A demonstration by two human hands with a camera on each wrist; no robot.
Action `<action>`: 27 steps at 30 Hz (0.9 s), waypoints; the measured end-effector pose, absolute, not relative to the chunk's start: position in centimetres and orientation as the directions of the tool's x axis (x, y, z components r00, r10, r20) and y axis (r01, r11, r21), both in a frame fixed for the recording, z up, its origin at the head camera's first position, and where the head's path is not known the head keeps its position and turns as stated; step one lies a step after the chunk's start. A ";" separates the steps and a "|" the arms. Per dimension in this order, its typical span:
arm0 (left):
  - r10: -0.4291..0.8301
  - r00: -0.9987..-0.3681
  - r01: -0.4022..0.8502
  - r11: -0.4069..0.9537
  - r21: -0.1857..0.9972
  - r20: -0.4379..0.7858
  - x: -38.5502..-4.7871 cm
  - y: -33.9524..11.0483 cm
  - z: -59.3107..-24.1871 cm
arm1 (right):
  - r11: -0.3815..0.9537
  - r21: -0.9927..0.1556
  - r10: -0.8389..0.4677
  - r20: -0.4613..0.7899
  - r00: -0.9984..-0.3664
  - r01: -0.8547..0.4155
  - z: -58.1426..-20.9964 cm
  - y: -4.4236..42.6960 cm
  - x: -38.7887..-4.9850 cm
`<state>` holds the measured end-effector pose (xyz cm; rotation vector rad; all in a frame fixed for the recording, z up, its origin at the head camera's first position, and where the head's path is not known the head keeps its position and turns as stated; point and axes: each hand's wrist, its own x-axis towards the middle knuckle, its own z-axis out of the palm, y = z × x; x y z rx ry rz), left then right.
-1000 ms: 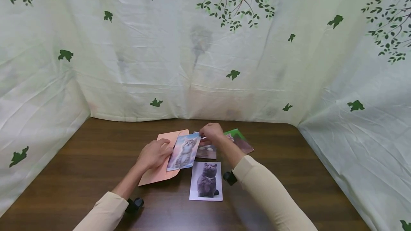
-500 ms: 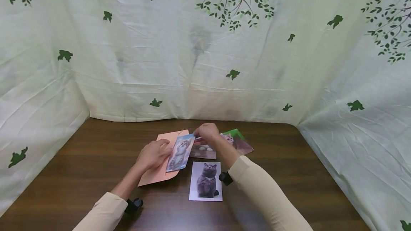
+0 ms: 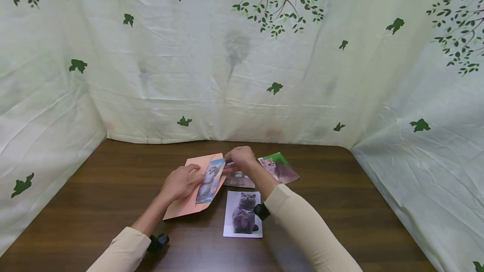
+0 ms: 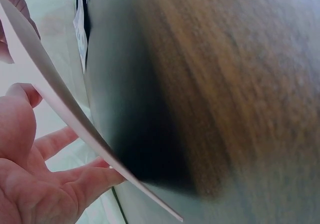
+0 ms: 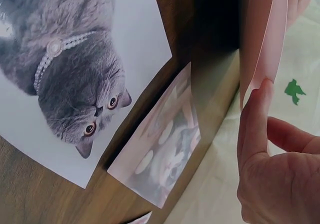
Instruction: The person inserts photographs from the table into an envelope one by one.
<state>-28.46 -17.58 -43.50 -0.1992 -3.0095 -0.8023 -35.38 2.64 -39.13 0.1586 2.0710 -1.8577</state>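
My left hand [image 3: 184, 182] holds a peach-pink envelope [image 3: 181, 210] raised at an angle, seen edge-on in the left wrist view. A kitten picture card [image 3: 209, 182] with a blue and pink background sits partly inside the envelope, a narrow strip of it showing. At the card's upper right corner, my right hand [image 3: 241, 158] has its fingers on the card and the envelope's edge; the exact contact is partly hidden. In the right wrist view, the right fingertips [image 5: 262, 91] meet the pink envelope [image 5: 272, 44], while the kitten card cannot be made out.
A grey cat picture [image 3: 243, 214] lies flat near the right forearm. Behind the right hand lie a brownish picture [image 3: 240, 181], partly covered, and a green-edged kitten picture [image 3: 279, 169]. All rest on a brown wooden table [image 3: 340, 205], with a leaf-printed curtain [image 3: 242, 74] behind it.
The kitten card has slid left into the envelope, so less of it shows. My right hand has moved left with it; the left hand and envelope stay nearly still.
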 end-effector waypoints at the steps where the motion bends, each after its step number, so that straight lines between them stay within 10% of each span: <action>1: 0.119 -0.991 0.130 0.859 0.495 0.053 -28.5 -17.6 -43.5 | 0.128 -0.939 -0.148 -0.335 -0.930 0.318 -39.1 2.6 -35.4; 27: 0.116 -0.992 0.125 0.849 0.513 0.050 -28.2 -17.8 -43.3 | 0.098 -0.941 -0.230 -0.339 -0.912 0.325 -39.1 1.7 -34.7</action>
